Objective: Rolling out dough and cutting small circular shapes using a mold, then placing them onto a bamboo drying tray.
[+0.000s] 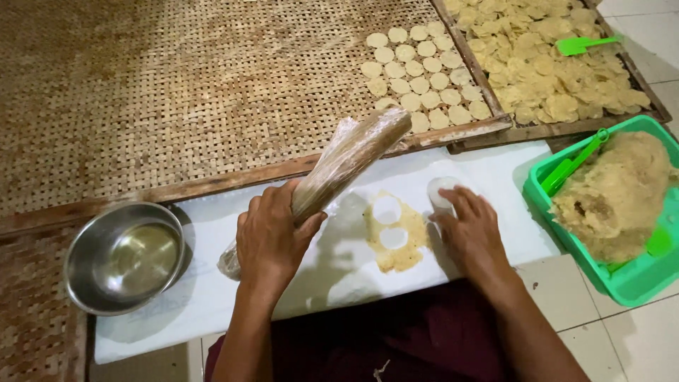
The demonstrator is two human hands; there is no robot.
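A big woven tray [177,92] carries rows of small pale dough discs [423,76] at its far right corner; the wooden tray [559,127] beside it is heaped with dried discs. A green tub [622,283] holds a dough mound [612,194], and a steel bowl [124,256] holds water. On the white board [212,226] lies flattened dough [396,233] with two round holes. The left hand [272,237] is clamped around a plastic-wrapped rolling pin [339,166], tilted up; the right hand [470,230], fingers together, presses a round cutter [442,191] just beside it.

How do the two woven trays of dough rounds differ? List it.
The big woven tray holds neat rows of flat rounds in one corner, the rest bare. The smaller tray is heaped with overlapping, curled pieces and carries a green scraper. Both have wooden frames.
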